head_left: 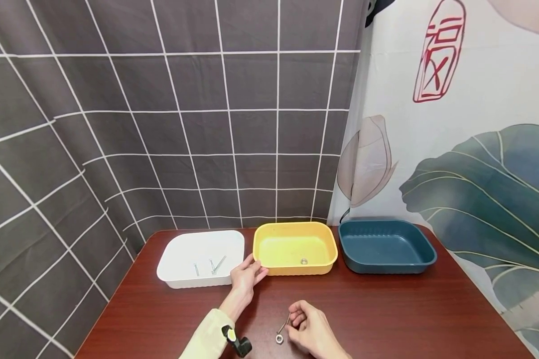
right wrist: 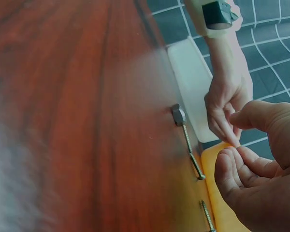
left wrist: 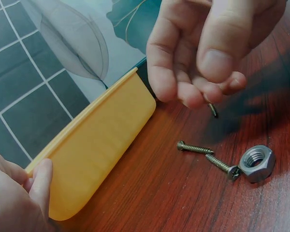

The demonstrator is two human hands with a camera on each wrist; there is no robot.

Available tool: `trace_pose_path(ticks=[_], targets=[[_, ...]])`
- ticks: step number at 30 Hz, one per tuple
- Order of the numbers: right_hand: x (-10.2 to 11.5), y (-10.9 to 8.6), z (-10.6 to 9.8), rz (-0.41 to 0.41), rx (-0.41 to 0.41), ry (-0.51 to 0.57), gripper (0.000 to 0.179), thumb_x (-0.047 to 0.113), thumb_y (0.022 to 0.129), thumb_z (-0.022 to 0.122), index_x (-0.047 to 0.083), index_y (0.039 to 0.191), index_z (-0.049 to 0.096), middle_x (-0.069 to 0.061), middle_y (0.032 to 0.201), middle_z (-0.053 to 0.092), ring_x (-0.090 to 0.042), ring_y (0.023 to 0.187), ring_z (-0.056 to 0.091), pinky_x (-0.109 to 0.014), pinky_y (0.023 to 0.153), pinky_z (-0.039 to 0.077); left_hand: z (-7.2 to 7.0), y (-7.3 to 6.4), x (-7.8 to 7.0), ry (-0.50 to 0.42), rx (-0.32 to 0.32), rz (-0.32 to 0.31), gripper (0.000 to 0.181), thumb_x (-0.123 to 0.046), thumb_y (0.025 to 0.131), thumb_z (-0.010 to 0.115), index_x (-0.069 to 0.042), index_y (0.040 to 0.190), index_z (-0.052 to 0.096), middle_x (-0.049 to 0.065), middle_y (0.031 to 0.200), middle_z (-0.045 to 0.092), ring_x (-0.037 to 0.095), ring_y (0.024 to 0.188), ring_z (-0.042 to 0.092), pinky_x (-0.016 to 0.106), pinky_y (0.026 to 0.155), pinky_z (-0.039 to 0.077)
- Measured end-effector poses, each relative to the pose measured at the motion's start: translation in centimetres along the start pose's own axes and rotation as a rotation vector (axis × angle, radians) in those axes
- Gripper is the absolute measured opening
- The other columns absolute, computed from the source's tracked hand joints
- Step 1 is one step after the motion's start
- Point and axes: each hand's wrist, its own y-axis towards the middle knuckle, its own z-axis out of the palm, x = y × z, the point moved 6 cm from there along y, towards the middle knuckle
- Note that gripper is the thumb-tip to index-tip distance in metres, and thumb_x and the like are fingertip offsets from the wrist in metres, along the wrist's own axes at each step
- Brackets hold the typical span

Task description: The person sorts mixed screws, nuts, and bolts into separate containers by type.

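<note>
My left hand (head_left: 246,279) holds the near left corner of the yellow tray (head_left: 295,270); in the left wrist view its thumb (left wrist: 42,186) lies on the outer wall just under the rim. My right hand (head_left: 312,329) hovers over the table by the loose hardware, fingers loosely bent and nothing between them. Close to it lie a steel hex nut (left wrist: 257,163) and two screws end to end, one screw (left wrist: 195,147) pointing at the other screw (left wrist: 222,166). A third screw (left wrist: 213,110) shows partly behind the right fingertips.
The white tray (head_left: 175,281) on the left contains several screws (head_left: 215,264). One nut (head_left: 304,261) lies inside the yellow tray. At the right stands a dark blue tray (head_left: 388,268). All three line the back of the red-brown table (head_left: 386,314), before a tiled-pattern curtain (head_left: 251,129).
</note>
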Motion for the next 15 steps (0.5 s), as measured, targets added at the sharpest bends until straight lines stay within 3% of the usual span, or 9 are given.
trace_pose_path(ticks=[9,15], targets=[[-0.3,-0.6,0.8,0.006,0.062,0.006,0.030,-0.002,0.072,0.079,0.000,0.097,0.061,0.002,0.083,0.061,-0.005,0.067,0.057,-0.018,0.055,0.054,0.1,-0.2,-0.2,0.002,0.005,-0.002,0.051,0.012,0.096,0.055,0.018,0.143,0.038,0.010,0.078,0.059,0.013,0.063,0.066,0.029,0.072,0.065],[-0.3,-0.7,1.2,-0.028,0.060,-0.008,0.031,-0.004,0.071,0.079,0.000,0.096,0.061,0.003,0.084,0.060,-0.005,0.067,0.057,-0.019,0.056,0.055,0.1,-0.2,-0.2,0.001,0.005,-0.007,0.051,0.012,0.096,0.055,0.017,0.144,0.038,0.009,0.077,0.059,0.013,0.063,0.066,0.029,0.073,0.065]])
